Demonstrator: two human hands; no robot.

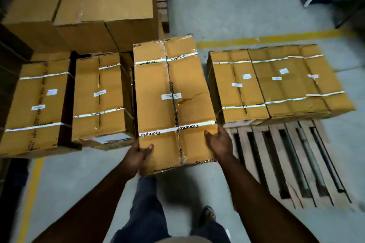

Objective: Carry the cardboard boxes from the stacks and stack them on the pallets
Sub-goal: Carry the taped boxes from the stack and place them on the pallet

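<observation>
Gripping a long cardboard box [173,102] at its near end, the left hand [136,158] curls its thumb over the top; the right hand [220,141] presses its right side, fingers hidden. It hangs between the left stacks [98,96] and the pallet [286,156], where 2 boxes [276,83] lie.

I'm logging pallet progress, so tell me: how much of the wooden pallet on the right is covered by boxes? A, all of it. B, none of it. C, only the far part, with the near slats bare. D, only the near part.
C: the strapped boxes sit in a row on the far part of the wooden pallet, and its near slats lie bare; the carried box is in both hands, not yet set down.
</observation>
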